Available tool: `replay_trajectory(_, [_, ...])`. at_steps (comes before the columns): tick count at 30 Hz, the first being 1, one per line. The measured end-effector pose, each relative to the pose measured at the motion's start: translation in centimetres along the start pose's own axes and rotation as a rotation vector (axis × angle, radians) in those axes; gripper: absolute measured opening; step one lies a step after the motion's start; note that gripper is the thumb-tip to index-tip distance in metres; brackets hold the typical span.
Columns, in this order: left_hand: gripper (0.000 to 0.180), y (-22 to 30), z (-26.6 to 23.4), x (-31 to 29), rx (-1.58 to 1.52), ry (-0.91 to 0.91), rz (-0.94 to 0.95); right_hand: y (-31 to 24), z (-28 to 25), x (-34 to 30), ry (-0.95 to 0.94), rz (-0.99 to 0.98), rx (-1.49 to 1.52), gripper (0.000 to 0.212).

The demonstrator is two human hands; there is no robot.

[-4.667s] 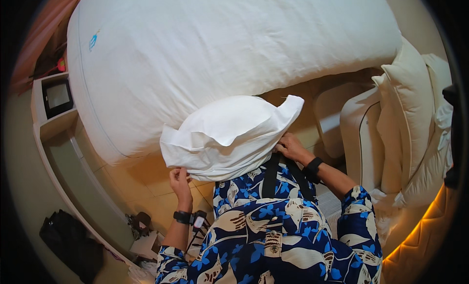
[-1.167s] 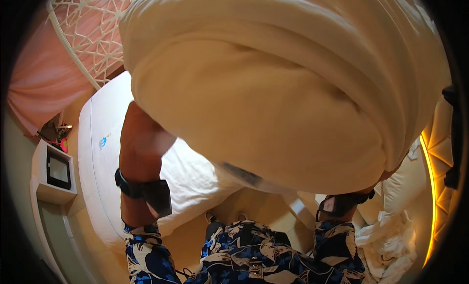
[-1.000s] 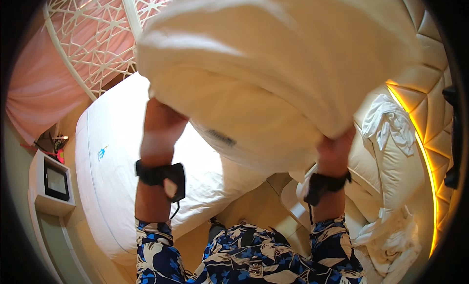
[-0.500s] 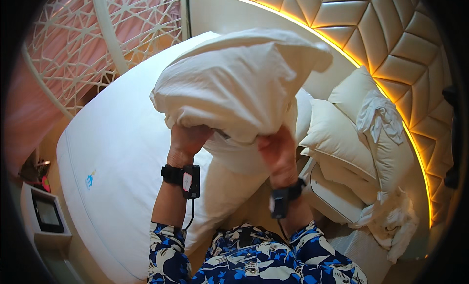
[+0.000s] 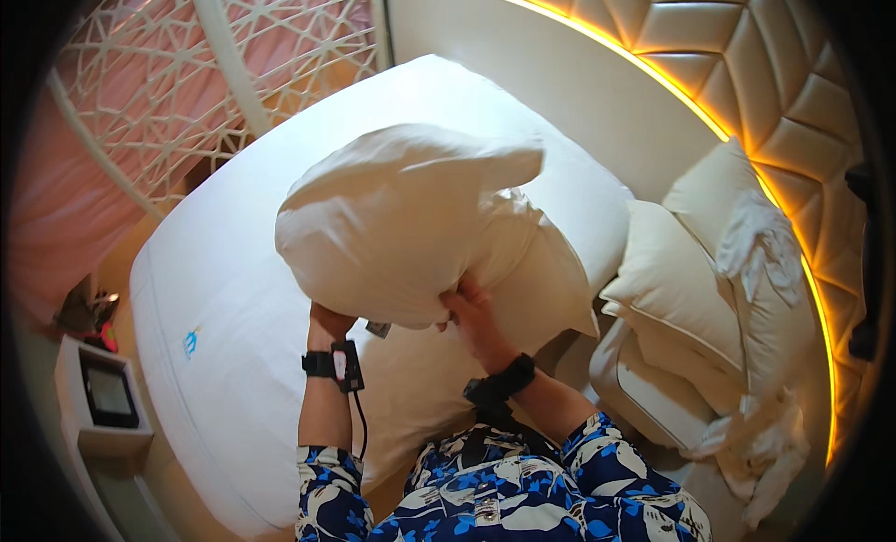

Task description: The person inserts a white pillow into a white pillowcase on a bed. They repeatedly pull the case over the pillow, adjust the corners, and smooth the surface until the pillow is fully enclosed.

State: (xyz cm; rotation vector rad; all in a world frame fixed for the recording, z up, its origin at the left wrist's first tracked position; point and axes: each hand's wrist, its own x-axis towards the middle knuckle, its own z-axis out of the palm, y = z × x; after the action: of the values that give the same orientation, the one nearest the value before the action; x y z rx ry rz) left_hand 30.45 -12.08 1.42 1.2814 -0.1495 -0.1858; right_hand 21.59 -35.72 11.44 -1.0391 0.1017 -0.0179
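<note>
I had the white pillow up in front of me, over the near part of the white bed, its bulging body tilted away and one floppy corner pointing off to the right. My right hand was closed on its lower edge, fingers bunched into the fabric with hardly any gap between them. My left hand was tucked under the lower left side, against the pillow; its fingers were hidden, so I couldn't tell how tightly they were curled. A small tag poked out between my hands. Past my right hand, another plump white corner jutted out, and I couldn't tell whether it belonged to the same pillow. Farther right, cream pillows leaned together, with a crumpled white cloth draped over one, near the quilted wall panel.
</note>
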Motion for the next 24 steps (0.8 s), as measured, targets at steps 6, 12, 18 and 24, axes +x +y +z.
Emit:
replay_trajectory(6, [0.049,3.8,-0.5,-7.3,-0.886,0.669,-0.33,5.3,2.5,0.5,-0.326,0.21,-0.055,0.023])
replay_trajectory(12, [0.053,2.4,-0.8,-14.1,-0.863,0.806,-0.256,10.3,4.5,-1.6,-0.621,0.279,-0.108,0.025])
replay_trajectory(18, [0.042,-2.9,-4.6,-21.2,-0.679,0.767,-0.302,14.0,3.4,-3.6,-1.057,0.336,-0.53,0.016])
replay_trajectory(24, [0.039,-3.7,-3.7,-27.2,-0.652,1.085,-0.343,-0.7,1.4,-1.2,-0.649,-0.11,-0.663,0.025])
